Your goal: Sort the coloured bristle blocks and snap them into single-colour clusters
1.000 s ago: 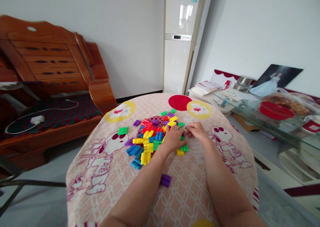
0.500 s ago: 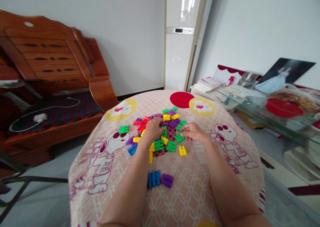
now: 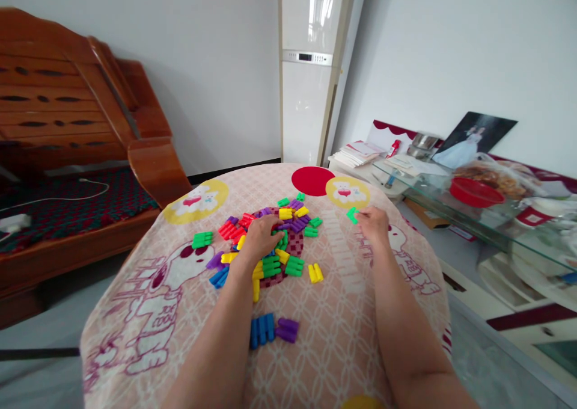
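A heap of small plastic blocks [image 3: 270, 240] in red, yellow, green, blue and purple lies on a pink cartoon-print cloth [image 3: 148, 289] over a table. My left hand [image 3: 261, 236] rests on the heap with its fingers curled down onto the blocks. My right hand [image 3: 373, 222] is off to the right of the heap and pinches a green block [image 3: 352, 215] between its fingertips. A blue block [image 3: 262, 329] and a purple block [image 3: 286, 330] lie side by side nearer to me, between my forearms. A yellow block [image 3: 315, 272] lies apart at the heap's right.
A carved wooden bench [image 3: 81, 150] stands at the left with a white charger and cable on its cushion. A tall white air conditioner [image 3: 309, 72] stands behind the table. At the right, a glass-topped table [image 3: 478, 216] carries papers, a red bowl [image 3: 476, 191] and a photo.
My right hand has left the heap and moved right and away with a green block. My left hand shifted left over the heap, and a blue block now lies beside the near purple one.
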The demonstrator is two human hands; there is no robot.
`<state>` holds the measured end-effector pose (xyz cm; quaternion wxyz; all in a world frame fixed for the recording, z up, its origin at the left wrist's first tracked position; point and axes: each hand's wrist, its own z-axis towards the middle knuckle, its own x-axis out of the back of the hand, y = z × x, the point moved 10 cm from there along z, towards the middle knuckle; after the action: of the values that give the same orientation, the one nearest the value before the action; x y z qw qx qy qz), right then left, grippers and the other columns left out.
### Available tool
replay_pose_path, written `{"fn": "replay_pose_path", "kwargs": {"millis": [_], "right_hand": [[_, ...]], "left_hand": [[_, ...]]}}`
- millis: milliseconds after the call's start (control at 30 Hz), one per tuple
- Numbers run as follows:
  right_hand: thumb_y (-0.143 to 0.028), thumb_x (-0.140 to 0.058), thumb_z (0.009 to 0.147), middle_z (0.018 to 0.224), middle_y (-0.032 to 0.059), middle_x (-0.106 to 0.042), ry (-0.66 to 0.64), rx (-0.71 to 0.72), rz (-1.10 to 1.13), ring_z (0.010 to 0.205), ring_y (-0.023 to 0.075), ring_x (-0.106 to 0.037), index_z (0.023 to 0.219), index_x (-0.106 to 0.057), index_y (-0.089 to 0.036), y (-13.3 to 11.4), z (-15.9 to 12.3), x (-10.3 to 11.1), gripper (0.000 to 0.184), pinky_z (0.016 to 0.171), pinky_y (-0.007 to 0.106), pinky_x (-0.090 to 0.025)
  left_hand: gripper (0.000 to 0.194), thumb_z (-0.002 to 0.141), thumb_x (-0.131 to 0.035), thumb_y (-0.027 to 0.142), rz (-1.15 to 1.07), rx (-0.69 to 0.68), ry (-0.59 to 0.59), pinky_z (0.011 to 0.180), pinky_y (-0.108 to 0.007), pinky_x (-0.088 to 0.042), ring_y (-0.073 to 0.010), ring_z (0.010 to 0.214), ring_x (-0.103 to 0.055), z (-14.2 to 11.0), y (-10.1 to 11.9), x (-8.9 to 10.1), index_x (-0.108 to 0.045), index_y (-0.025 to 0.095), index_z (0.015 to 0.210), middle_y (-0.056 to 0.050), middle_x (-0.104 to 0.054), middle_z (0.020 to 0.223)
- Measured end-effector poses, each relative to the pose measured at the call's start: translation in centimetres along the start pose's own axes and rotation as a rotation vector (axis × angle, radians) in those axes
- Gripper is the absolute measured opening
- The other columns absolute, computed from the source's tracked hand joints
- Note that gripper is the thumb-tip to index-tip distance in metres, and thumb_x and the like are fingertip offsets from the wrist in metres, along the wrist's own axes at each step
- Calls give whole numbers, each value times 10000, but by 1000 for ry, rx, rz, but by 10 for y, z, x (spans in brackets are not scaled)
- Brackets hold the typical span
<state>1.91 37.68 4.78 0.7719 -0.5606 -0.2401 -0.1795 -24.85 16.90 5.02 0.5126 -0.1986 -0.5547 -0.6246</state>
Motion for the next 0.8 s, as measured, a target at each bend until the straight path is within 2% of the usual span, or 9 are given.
{"fn": "replay_pose_path", "kwargs": {"millis": [67,167,300,433,500,533,667,733,800], "right_hand": [[-265,-604,739,799,110,-726,220,-41,-186,784,241,-659,807,-707,-150,18,8,36,169,702,322,-498],[-249,-572,795,954,167,-731,315,-155,-370,933,290,-659,916,-726,-129,39,7,60,230,820,379,-484],[-254,-580,818,996,201,-723,283,-208,-427,958,317,-655,1015,-732,-107,43,4,61,290,828,392,-478],[-258,-569,819,926,152,-733,269,-38,-367,914,289,-657,1086,-721,-123,4,2,46,336,829,384,-480],[-249,-559,816,838,106,-727,93,99,-245,817,240,-657,1005,-737,-132,-28,-4,17,285,777,339,-489],[-251,-563,811,785,80,-715,-62,158,-167,746,210,-646,953,-741,-134,-44,-11,-4,256,722,307,-488],[-300,-659,771,582,-14,-610,-843,266,5,538,128,-560,826,-731,-156,-98,-88,-97,170,523,217,-392],[-285,-731,718,570,-29,-594,-1023,377,-95,542,108,-540,735,-705,-166,-116,-126,-119,123,513,205,-339],[-307,-807,650,556,-38,-555,-1047,511,-268,558,101,-507,633,-645,-171,-126,-148,-130,212,516,216,-287]], "left_hand": [[290,768,-609,234,8,-2,0,1042,-391,-481,-265,1126,-645,0,0,1,-725,197,1031,-87,-717,1160],[300,777,-598,249,15,-12,-6,1040,-404,-481,-272,1133,-642,0,0,0,-721,177,1041,-105,-709,1189],[299,772,-608,261,-7,-23,-6,1031,-405,-488,-271,1118,-647,0,-1,-1,-723,171,1033,-109,-713,1167],[285,764,-619,253,-17,-24,2,1037,-406,-483,-264,1118,-645,0,-1,-1,-725,183,1020,-96,-719,1145],[283,764,-617,248,-20,-20,1,1042,-409,-478,-259,1120,-643,0,-1,-1,-725,184,1017,-92,-720,1140],[282,766,-615,248,-24,-19,1,1041,-410,-478,-256,1118,-643,0,-1,-1,-724,185,1018,-89,-722,1136],[278,768,-618,251,-37,-26,-6,1036,-406,-480,-250,1118,-642,0,-1,-1,-722,191,1019,-81,-722,1132],[279,769,-621,254,-36,-27,-11,1036,-398,-480,-251,1122,-640,0,-1,-1,-722,190,1021,-83,-720,1139],[281,772,-622,259,-35,-25,-14,1032,-391,-481,-251,1119,-642,0,-2,-1,-722,189,1025,-84,-719,1141]]}}
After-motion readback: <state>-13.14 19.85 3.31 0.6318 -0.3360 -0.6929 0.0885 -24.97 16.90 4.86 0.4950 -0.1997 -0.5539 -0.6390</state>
